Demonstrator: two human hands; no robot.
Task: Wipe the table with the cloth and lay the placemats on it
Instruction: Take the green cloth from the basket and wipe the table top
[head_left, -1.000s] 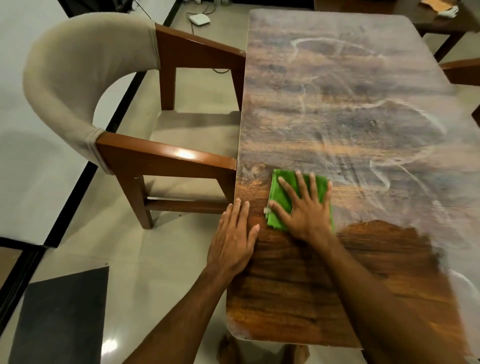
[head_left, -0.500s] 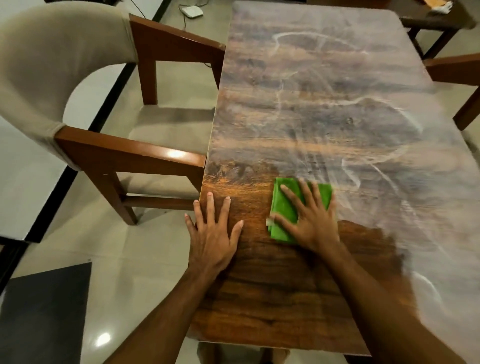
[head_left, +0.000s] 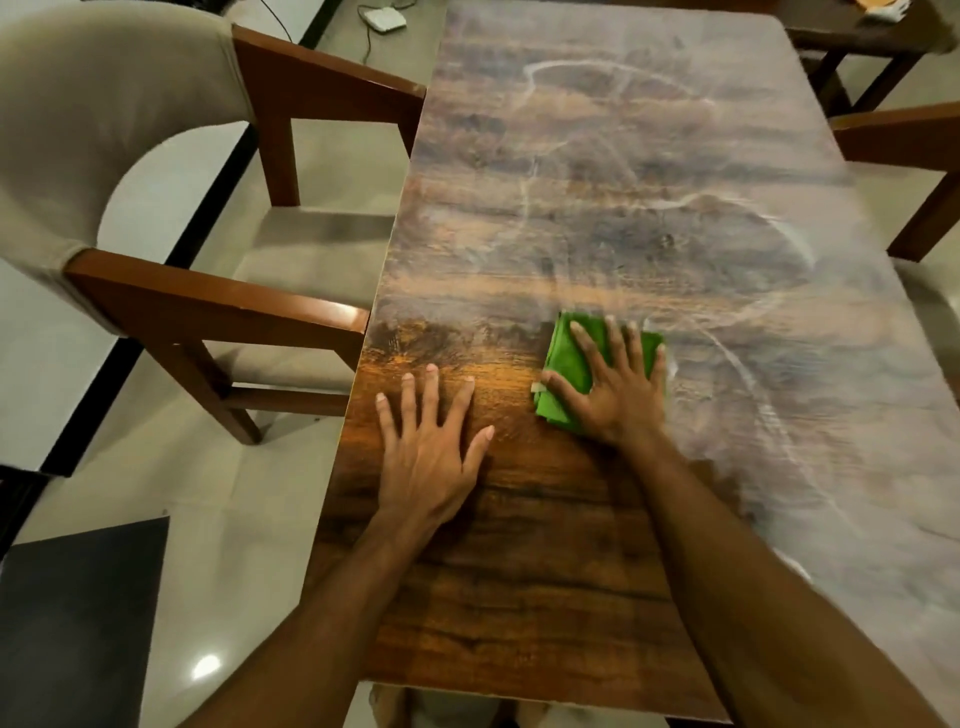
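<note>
Currently pressing green cloth (head_left: 566, 358) flat on table (head_left: 623, 182), both hands down.
At far left, chair (head_left: 156, 291) is standing against the table's edge. Next, left hand (head_left: 426, 457) is resting flat on dark wood, fingers spread, holding nothing, just left of the cloth. Rightward, right hand (head_left: 618, 395) is lying atop the folded cloth, fingers straight and splayed, pinning it where hazy smears begin.

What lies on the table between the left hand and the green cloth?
Nothing: between left hand and green cloth only bare table wood shows, head view.
</note>
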